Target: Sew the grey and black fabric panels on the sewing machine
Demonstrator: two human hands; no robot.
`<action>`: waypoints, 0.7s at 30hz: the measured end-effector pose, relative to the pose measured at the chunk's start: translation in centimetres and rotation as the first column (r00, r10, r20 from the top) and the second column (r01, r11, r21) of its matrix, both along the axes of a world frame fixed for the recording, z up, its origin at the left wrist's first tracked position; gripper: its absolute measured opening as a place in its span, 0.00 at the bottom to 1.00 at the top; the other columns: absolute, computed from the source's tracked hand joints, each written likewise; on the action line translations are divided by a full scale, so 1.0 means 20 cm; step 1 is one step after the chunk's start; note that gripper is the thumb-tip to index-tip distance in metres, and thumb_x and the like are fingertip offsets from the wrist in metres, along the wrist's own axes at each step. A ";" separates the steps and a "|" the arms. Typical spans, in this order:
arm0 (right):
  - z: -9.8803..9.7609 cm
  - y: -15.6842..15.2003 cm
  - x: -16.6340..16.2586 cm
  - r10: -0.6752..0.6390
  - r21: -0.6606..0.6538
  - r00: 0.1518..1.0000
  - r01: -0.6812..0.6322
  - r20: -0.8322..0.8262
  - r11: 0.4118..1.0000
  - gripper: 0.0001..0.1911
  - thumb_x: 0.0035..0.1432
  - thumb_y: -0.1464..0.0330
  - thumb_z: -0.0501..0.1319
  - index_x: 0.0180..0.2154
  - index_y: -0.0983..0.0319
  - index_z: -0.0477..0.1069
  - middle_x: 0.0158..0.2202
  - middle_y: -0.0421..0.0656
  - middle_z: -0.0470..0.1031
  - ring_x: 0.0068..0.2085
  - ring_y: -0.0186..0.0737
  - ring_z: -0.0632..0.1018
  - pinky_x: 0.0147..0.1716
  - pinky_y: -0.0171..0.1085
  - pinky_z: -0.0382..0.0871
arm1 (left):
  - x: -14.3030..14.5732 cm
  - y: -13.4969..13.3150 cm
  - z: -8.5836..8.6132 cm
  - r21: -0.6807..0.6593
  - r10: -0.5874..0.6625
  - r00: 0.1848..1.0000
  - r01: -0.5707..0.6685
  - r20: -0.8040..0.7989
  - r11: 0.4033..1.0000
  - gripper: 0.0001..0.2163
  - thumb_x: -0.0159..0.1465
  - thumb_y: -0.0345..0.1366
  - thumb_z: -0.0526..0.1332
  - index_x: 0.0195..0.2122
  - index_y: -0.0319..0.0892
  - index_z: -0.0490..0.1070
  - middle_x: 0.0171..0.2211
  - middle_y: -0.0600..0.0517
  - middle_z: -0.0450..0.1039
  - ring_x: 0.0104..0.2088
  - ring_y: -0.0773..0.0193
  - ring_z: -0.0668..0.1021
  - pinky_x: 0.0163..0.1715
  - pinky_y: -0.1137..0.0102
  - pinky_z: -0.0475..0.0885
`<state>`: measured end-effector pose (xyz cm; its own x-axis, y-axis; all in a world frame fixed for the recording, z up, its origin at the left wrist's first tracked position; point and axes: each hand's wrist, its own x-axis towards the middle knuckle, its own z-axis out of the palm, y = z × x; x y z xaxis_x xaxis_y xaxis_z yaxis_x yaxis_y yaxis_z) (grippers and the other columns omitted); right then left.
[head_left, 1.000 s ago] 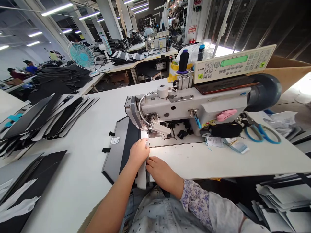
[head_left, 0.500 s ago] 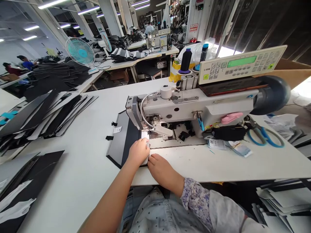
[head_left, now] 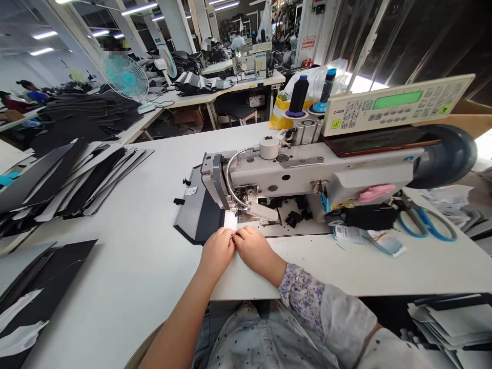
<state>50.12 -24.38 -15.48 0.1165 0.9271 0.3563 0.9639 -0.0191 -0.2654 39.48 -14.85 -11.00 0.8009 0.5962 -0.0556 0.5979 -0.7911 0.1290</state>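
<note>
A grey and black fabric panel point(head_left: 192, 211), with two small black tabs and a white label, lies flat on the table under the head of the sewing machine point(head_left: 265, 171). A white strip point(head_left: 230, 220) runs along its right edge below the needle area. At the strip's near end, my left hand point(head_left: 217, 252) is closed on the panel's edge. My right hand point(head_left: 255, 251) meets it there, fingertips pinched at the same corner. The fingers cover exactly what each one grips.
Blue-handled scissors point(head_left: 426, 223) and paper tags point(head_left: 369, 237) lie right of the machine. Small black pieces point(head_left: 294, 218) sit under its arm. Stacked panels point(head_left: 88, 177) occupy the table's left side. Thread cones point(head_left: 299, 95) stand behind; a fan point(head_left: 128, 77) is farther back.
The panel has moved away from me, farther under the machine head. My right hand has moved forward to the panel's near corner, and my left hand has slid back along the strip beside it.
</note>
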 end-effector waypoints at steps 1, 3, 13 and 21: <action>0.00 0.02 0.01 -0.005 -0.007 1.000 0.005 0.008 1.000 0.07 0.61 0.74 0.57 0.42 0.65 0.72 0.37 0.46 0.71 0.39 0.43 0.68 0.41 0.42 0.64 | 0.01 0.00 -0.01 0.014 0.003 1.000 -0.003 0.004 1.000 0.11 0.63 0.28 0.50 0.41 0.45 0.71 0.40 0.51 0.73 0.40 0.63 0.75 0.40 0.69 0.67; 0.00 0.05 0.03 -0.018 -0.023 1.000 0.019 0.015 1.000 0.08 0.62 0.73 0.56 0.42 0.65 0.72 0.37 0.47 0.71 0.38 0.44 0.69 0.40 0.42 0.64 | 0.04 0.02 -0.02 0.034 0.006 1.000 -0.006 0.006 0.999 0.11 0.64 0.29 0.50 0.40 0.44 0.70 0.39 0.50 0.72 0.40 0.62 0.75 0.40 0.69 0.67; -0.01 0.09 0.09 -0.094 0.031 0.988 0.099 -0.118 0.995 0.10 0.63 0.73 0.55 0.44 0.63 0.72 0.42 0.48 0.74 0.43 0.43 0.72 0.47 0.42 0.66 | 0.13 0.15 -0.07 0.103 -0.039 0.995 0.030 0.089 0.994 0.15 0.65 0.28 0.50 0.46 0.45 0.73 0.44 0.48 0.73 0.44 0.59 0.74 0.46 0.66 0.69; -0.04 -0.02 0.02 -0.089 0.093 0.989 0.101 -0.120 0.991 0.14 0.62 0.77 0.53 0.47 0.64 0.71 0.51 0.50 0.71 0.54 0.48 0.69 0.55 0.49 0.64 | 0.06 0.16 -0.10 0.173 -0.123 0.989 0.107 0.084 0.979 0.24 0.62 0.22 0.50 0.57 0.47 0.67 0.48 0.47 0.71 0.44 0.57 0.71 0.46 0.64 0.69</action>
<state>50.61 -24.74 -16.19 0.2481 0.8708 0.4245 0.9217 -0.0773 -0.3802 40.76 -11.57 -13.01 0.8613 0.4946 0.1160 0.4935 -0.8688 0.0404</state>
